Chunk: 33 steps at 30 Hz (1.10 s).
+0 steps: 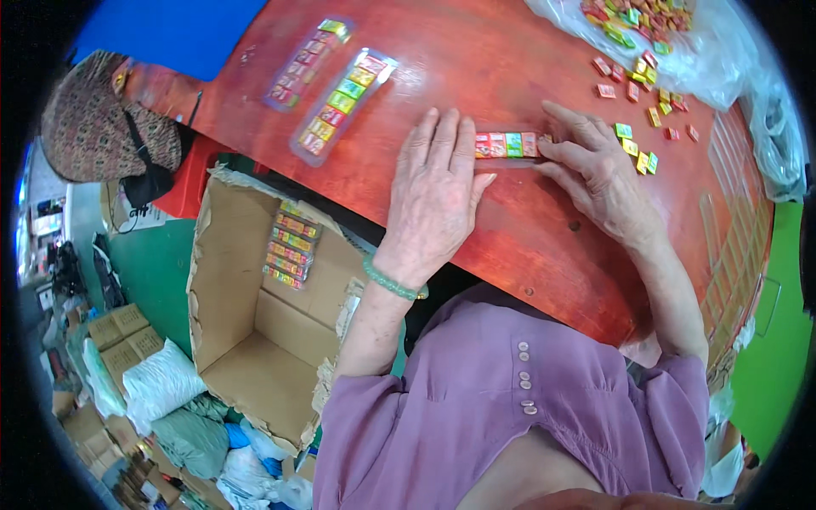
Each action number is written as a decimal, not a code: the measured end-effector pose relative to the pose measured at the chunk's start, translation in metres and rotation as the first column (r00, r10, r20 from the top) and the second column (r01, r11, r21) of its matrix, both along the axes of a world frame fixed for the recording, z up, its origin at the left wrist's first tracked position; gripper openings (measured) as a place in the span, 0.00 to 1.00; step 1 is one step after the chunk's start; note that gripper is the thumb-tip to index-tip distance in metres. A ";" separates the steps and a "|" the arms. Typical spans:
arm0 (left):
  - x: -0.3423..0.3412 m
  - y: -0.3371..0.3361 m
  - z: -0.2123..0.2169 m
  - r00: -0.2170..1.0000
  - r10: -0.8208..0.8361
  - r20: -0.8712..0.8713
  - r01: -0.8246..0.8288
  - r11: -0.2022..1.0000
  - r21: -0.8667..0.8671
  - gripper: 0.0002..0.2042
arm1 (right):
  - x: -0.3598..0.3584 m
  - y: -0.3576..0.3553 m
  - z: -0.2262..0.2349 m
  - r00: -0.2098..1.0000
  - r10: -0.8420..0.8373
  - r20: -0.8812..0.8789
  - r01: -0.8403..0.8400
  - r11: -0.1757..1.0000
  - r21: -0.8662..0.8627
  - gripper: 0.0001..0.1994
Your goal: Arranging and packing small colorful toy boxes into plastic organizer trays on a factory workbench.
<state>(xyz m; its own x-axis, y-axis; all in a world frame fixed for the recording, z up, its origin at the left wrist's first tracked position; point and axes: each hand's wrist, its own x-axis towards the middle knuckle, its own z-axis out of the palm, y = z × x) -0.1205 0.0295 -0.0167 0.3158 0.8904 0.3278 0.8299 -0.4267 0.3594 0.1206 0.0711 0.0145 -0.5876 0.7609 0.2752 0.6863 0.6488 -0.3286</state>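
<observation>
A short row of small coloured square packets (507,144) lies in a clear strip on the red wooden table (476,59). My left hand (435,191) rests flat on the table with its fingers spread, touching the row's left end. My right hand (591,170) presses its fingertips on the row's right end. Neither hand lifts anything. A green bead bracelet (393,283) circles my left wrist.
Two filled clear strips (342,95) (307,62) lie far left on the table. Loose packets (639,102) are scattered at right, below a clear bag (654,21) of more. An open cardboard box (255,297) at the table's left holds stacked strips (291,245). Another person (102,119) sits beyond.
</observation>
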 end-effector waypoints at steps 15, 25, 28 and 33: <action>-0.027 -0.013 0.016 0.995 0.023 0.095 -0.033 0.995 0.098 0.25 | -0.027 0.034 0.003 0.878 -0.362 -0.312 -0.028 0.612 -0.791 0.19; -0.082 0.003 0.036 0.949 0.313 -0.043 -0.300 0.935 0.188 0.26 | -0.123 0.111 0.019 0.880 -0.150 -0.451 -0.210 0.728 -0.652 0.17; -0.091 0.012 0.034 0.917 0.387 -0.096 -0.365 0.911 0.192 0.26 | -0.147 0.133 0.010 0.856 -0.092 -0.508 -0.261 0.772 -0.579 0.16; -0.099 0.023 0.030 0.909 0.400 -0.120 -0.383 0.913 0.141 0.28 | -0.166 0.157 0.001 0.924 0.044 -0.379 -0.255 0.811 -0.526 0.20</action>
<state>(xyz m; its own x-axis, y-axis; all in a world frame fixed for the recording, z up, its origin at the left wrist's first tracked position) -0.2190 0.0523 0.0130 0.0000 0.9121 0.4100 0.9772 -0.0870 0.1936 -0.0451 0.2284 0.0156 -0.6587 0.7517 0.0319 0.3753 0.3651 -0.8520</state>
